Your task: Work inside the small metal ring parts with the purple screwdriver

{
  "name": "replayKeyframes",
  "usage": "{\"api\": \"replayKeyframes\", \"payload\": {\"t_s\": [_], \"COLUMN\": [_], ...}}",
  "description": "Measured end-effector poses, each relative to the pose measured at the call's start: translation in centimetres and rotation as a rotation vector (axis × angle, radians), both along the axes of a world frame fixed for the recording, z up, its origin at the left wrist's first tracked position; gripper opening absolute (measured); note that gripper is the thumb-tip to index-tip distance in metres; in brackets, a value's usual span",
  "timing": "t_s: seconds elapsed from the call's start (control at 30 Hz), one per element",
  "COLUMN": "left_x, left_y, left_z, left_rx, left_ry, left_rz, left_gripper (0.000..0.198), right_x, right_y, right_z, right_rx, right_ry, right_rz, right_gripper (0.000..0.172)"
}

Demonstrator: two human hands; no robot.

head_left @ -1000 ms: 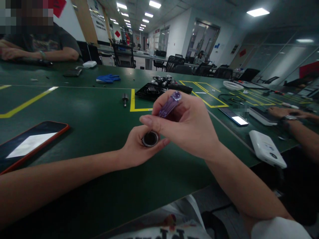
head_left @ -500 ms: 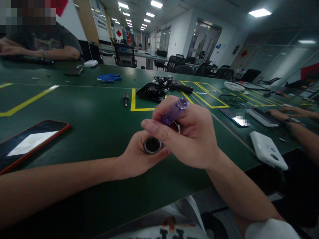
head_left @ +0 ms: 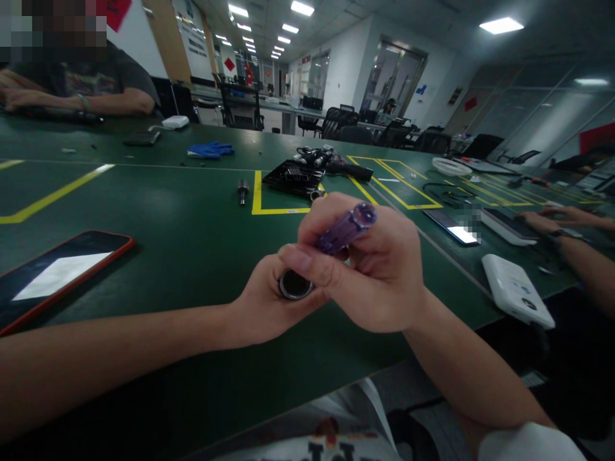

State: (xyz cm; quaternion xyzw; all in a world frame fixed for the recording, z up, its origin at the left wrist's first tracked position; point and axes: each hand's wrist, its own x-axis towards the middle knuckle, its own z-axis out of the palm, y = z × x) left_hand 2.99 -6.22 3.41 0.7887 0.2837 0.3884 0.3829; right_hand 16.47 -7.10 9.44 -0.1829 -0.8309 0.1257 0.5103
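Note:
My left hand (head_left: 264, 304) is closed around a hollow metal cylinder (head_left: 295, 288), its round dark opening facing me. The rest of the cylinder is hidden by the fingers. Just above and to the right, my right hand (head_left: 382, 275) grips a screwdriver by its purple see-through handle (head_left: 346, 229), thumb along it and rounded butt end up to the right. Its shaft is out of sight behind the hand. The right thumb overlaps the cylinder's upper rim; whether the tool touches the cylinder, I cannot tell.
Ahead lie a small metal part (head_left: 243, 191), a black bag with parts (head_left: 295, 174) inside yellow tape and a blue glove (head_left: 210, 150). A phone (head_left: 67, 272) is at left, a white device (head_left: 517, 290) at right. Other people sit far left and right.
My right hand and the purple handle have shifted slightly right and down, and the thumb covers more of the cylinder's rim. My left hand stays almost still.

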Motion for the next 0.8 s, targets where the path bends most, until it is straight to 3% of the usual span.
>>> {"api": "replayKeyframes", "payload": {"t_s": [0.8], "left_x": [0.09], "left_y": [-0.54], "left_z": [0.23], "left_rx": [-0.096], "left_ry": [-0.044], "left_rz": [-0.041], "left_gripper": [0.018], "right_x": [0.19], "right_y": [0.09], "right_z": [-0.17], "right_rx": [0.003], "right_ry": [-0.006], "right_rz": [0.052], "right_gripper": [0.018]}}
